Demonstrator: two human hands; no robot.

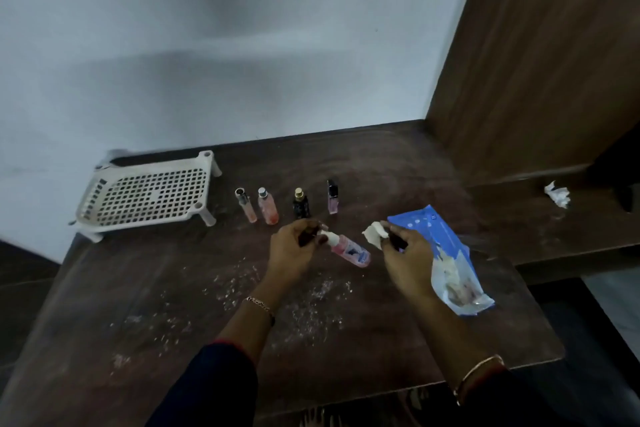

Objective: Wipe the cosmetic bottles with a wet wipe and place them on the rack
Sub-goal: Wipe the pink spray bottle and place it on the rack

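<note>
My left hand (pixel 294 248) grips the white cap end of a pink bottle (pixel 351 251) with a blue label, held tilted just above the dark wooden table (pixel 156 288). My right hand (pixel 405 250) pinches a crumpled white wet wipe (pixel 374 234) close to the bottle, apart from it. Behind my hands several small bottles stand in a row: a slim pink one (pixel 246 206), a rounder pink one (pixel 267 206), a black one with a gold cap (pixel 300 204) and a lilac one with a dark cap (pixel 332 197). The white perforated rack (pixel 149 196) stands at the back left with nothing on it.
A blue wet-wipe packet (pixel 446 260) lies open right of my right hand. A used crumpled wipe (pixel 557 194) sits on the lower ledge at the right. White crumbs are scattered over the tabletop. A wall runs behind and a wooden panel (pixel 540 52) rises at the right.
</note>
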